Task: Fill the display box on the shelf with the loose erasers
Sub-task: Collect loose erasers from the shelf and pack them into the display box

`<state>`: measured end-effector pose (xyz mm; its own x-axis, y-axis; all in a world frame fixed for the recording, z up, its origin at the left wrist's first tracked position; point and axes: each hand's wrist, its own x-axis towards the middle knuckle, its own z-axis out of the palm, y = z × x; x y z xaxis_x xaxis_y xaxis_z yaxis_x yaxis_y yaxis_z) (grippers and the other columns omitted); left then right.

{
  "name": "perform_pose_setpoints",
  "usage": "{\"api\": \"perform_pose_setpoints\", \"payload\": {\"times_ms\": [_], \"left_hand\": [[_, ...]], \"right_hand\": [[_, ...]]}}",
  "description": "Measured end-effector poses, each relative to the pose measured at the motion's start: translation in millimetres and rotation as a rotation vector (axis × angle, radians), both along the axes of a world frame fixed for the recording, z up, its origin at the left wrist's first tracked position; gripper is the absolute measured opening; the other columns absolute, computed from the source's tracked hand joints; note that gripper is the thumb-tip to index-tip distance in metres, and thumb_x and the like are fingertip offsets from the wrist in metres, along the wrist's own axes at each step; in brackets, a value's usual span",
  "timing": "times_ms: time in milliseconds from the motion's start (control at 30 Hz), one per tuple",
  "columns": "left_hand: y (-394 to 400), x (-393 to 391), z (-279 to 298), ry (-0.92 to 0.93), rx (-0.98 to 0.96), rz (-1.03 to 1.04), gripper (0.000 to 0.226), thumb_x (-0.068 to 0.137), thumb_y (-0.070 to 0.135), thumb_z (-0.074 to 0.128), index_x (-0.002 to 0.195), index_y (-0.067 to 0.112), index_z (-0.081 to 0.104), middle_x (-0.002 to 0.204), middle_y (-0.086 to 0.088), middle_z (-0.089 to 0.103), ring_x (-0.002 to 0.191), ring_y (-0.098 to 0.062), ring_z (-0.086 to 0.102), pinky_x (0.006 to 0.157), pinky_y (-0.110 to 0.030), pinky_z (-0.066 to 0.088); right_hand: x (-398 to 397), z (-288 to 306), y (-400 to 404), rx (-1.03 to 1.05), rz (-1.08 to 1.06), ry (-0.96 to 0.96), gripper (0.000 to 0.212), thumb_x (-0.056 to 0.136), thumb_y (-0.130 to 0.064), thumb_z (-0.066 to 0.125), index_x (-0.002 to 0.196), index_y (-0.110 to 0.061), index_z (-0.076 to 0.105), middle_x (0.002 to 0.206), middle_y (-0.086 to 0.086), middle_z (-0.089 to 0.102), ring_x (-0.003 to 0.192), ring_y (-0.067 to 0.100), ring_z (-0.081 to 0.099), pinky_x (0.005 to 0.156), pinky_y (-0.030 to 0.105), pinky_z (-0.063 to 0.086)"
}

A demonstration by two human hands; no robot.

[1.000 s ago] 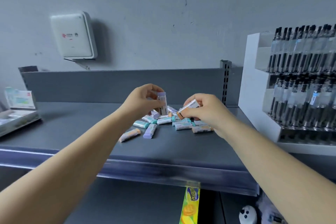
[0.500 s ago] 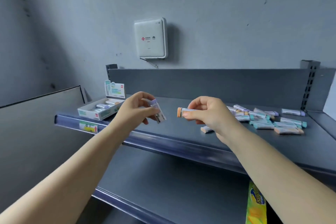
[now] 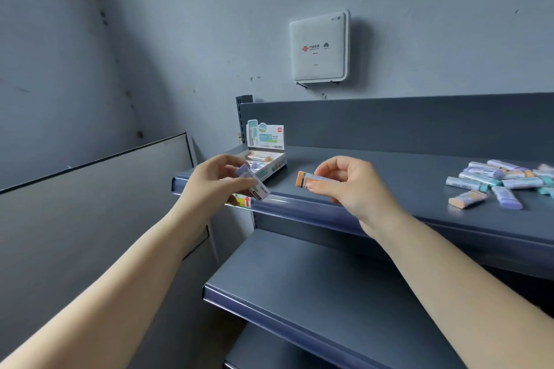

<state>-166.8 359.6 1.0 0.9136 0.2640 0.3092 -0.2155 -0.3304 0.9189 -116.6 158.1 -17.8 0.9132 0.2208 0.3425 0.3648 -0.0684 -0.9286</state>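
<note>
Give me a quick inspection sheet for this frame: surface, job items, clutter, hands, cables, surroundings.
Surface: dark grey shelf, upper tier; another tier below.
Job's things: display box at the shelf's left end, partly filled; loose erasers piled at the right.
Clutter: nothing seen.
Hands: left hand holds a purple eraser near the box; right hand holds an orange eraser.
Cables: nothing seen.
Surroundings: white wall unit above the shelf; grey wall.
</note>
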Motion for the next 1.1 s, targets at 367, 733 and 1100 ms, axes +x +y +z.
{"api": "perform_pose_setpoints", "payload": {"times_ms": [367, 733, 1100], "left_hand": [[61, 40, -10, -0.011, -0.058, 0.088, 0.014, 0.077, 0.003, 0.069, 0.081, 0.008, 0.057, 0.077, -0.008, 0.072, 0.061, -0.017, 0.069, 0.058, -0.031, 0.055], [99, 127, 5, -0.038, -0.062, 0.093, 0.013, 0.08, 0.004, 0.067, 0.086, 0.013, 0.059, 0.081, -0.008, 0.071, 0.061, -0.012, 0.069, 0.054, -0.018, 0.054], [117, 205, 5, 0.01, 0.031, -0.055, 0.01, 0.081, 0.004, 0.066, 0.078, 0.013, 0.062, 0.082, -0.007, 0.072, 0.067, -0.014, 0.069, 0.06, -0.023, 0.051]], "right_hand": [[53, 0, 60, -0.027, 0.022, -0.004, 0.021, 0.071, -0.008, 0.077, 0.069, -0.019, 0.06, 0.074, -0.002, 0.066, 0.068, 0.009, 0.057, 0.064, 0.022, 0.042], [147, 27, 104, -0.112, 0.04, -0.075, 0.023, 0.071, -0.005, 0.077, 0.067, -0.018, 0.058, 0.08, 0.005, 0.066, 0.065, 0.009, 0.055, 0.055, 0.018, 0.04], [188, 21, 128, -0.309, -0.129, -0.124, 0.022, 0.067, -0.013, 0.081, 0.068, -0.019, 0.06, 0.083, 0.005, 0.069, 0.076, 0.015, 0.062, 0.067, 0.025, 0.046]]}}
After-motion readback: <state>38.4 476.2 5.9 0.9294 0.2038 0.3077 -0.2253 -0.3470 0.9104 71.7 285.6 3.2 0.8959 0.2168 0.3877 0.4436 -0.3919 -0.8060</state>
